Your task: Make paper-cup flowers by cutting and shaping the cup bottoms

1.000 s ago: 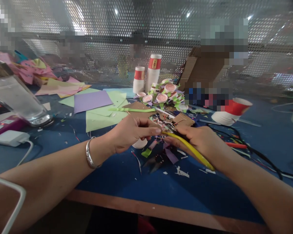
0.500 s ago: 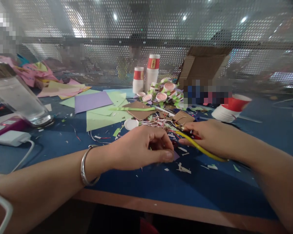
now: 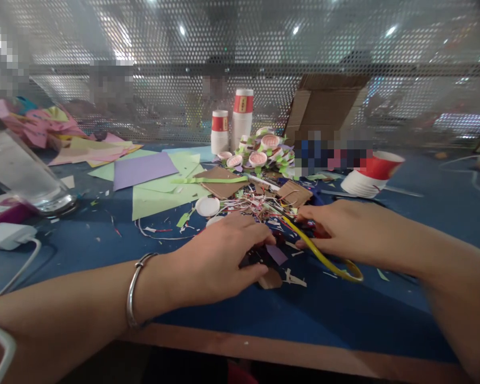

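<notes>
My left hand (image 3: pixel 220 256), a metal bracelet on its wrist, rests low on the blue table (image 3: pixel 344 314) with fingers curled over paper scraps. A small brown cardboard scrap (image 3: pixel 270 279) lies at its thumb tip and a purple scrap (image 3: pixel 277 254) just beyond; what the fingers pinch is hidden. My right hand (image 3: pixel 348 229) is closed around a yellow-handled tool (image 3: pixel 324 257) that looks like scissors, its loop end sticking out toward me. A heap of thin paper strips (image 3: pixel 260 205) lies just beyond both hands.
Green and purple paper sheets (image 3: pixel 152 176) lie at the left, a glass jar (image 3: pixel 20 170) and white charger (image 3: pixel 6 234) farther left. Stacked paper cups (image 3: pixel 242 120), cut cup flowers (image 3: pixel 264 154), a tipped cup stack (image 3: pixel 368 173) and cardboard (image 3: pixel 324 106) stand before a perforated screen.
My left hand has left the yellow tool, moved toward me and dropped onto the scraps. My right hand has lowered the tool to the table.
</notes>
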`<action>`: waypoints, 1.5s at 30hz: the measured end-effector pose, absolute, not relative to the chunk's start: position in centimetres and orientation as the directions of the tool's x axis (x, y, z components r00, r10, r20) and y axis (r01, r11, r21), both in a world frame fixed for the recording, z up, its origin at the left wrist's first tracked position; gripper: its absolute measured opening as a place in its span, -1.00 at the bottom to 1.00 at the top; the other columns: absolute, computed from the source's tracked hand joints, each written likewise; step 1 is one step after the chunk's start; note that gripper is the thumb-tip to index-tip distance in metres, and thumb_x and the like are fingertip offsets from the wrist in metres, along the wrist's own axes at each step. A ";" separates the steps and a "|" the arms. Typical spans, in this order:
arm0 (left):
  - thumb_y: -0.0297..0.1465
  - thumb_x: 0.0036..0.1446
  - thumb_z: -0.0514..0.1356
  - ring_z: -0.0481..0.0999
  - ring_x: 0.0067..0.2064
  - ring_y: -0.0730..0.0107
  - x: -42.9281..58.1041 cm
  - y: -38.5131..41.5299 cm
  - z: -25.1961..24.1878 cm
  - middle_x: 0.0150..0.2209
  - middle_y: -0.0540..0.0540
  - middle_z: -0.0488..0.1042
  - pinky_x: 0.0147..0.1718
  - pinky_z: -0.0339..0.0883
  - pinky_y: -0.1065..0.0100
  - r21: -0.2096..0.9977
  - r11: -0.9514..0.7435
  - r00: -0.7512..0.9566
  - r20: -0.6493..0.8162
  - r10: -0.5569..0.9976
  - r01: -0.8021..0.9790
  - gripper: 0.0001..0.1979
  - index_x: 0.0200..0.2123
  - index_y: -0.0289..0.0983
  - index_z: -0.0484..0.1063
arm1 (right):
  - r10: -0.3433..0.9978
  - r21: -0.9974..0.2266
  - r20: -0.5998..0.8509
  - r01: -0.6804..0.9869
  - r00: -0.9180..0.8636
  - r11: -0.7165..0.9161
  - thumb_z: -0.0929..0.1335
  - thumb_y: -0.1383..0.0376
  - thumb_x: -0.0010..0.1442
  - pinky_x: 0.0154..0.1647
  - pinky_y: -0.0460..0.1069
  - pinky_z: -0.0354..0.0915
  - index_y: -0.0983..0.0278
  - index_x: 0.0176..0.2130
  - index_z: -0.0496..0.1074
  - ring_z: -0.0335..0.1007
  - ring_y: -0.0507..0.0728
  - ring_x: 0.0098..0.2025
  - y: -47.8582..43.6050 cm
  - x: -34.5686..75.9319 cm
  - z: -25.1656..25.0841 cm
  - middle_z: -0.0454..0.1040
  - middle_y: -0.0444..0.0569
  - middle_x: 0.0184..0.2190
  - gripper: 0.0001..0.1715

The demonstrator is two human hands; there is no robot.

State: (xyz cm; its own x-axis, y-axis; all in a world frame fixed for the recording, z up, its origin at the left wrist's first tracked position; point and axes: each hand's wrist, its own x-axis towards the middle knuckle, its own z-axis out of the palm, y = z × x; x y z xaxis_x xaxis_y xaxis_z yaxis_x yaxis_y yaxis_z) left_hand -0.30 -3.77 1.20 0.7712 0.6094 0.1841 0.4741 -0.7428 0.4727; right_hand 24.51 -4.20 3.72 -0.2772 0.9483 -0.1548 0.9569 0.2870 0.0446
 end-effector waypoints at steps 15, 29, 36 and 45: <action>-0.28 0.01 0.24 0.46 -0.25 0.16 1.3 -3.3 1.2 -0.29 -0.10 0.51 -0.38 0.23 0.24 0.325 -0.710 0.707 0.153 0.691 0.624 -0.72 -0.19 -0.23 0.37 | 0.927 -0.040 -0.134 0.937 -0.349 0.347 0.35 0.13 0.24 -0.48 0.02 0.15 0.15 -0.14 0.53 0.51 0.23 -0.43 -4.4 25.0 3.4 0.60 -0.02 -0.41 -0.75; -0.38 0.01 0.18 0.42 -0.39 0.27 0.8 -2.9 1.5 -0.47 -0.07 0.51 -0.49 0.04 0.30 0.222 -0.709 0.709 0.096 0.699 0.669 -0.93 -0.47 -0.23 0.41 | 0.917 -0.005 -0.117 0.924 -0.381 0.383 0.37 0.11 0.23 -0.48 0.01 0.15 0.16 -0.17 0.53 0.52 0.23 -0.43 -4.7 25.0 3.5 0.60 -0.02 -0.43 -0.76; -0.37 -0.04 0.21 0.33 -0.48 0.35 0.1 -3.1 2.8 -0.50 -0.02 0.45 -0.51 -0.01 0.31 0.281 -0.643 0.662 0.036 0.749 0.713 -0.93 -0.50 -0.22 0.39 | 0.920 0.008 -0.154 0.930 -0.362 0.367 0.37 0.10 0.23 -0.48 0.01 0.15 0.16 -0.17 0.51 0.51 0.22 -0.44 -4.5 24.8 3.5 0.59 -0.03 -0.44 -0.76; -0.51 -0.11 0.22 0.32 -0.49 0.38 -3.1 -2.8 4.4 -0.49 0.02 0.44 -0.53 -0.04 0.32 0.194 -0.738 0.763 -0.176 0.622 0.646 -0.91 -0.49 -0.21 0.42 | 0.933 0.018 -0.167 0.945 -0.318 0.325 0.37 0.03 0.19 -0.47 0.03 0.18 0.15 -0.28 0.49 0.52 0.25 -0.42 -4.6 24.8 4.1 0.60 -0.01 -0.42 -0.74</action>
State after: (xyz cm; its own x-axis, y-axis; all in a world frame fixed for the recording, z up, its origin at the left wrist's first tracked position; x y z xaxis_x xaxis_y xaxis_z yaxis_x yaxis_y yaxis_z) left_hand -3.06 -2.77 4.37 0.7631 0.6220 -0.1757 0.6462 -0.7381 0.1938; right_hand 24.82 -4.62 4.05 -0.3181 0.9332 -0.1669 0.9454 0.3255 0.0181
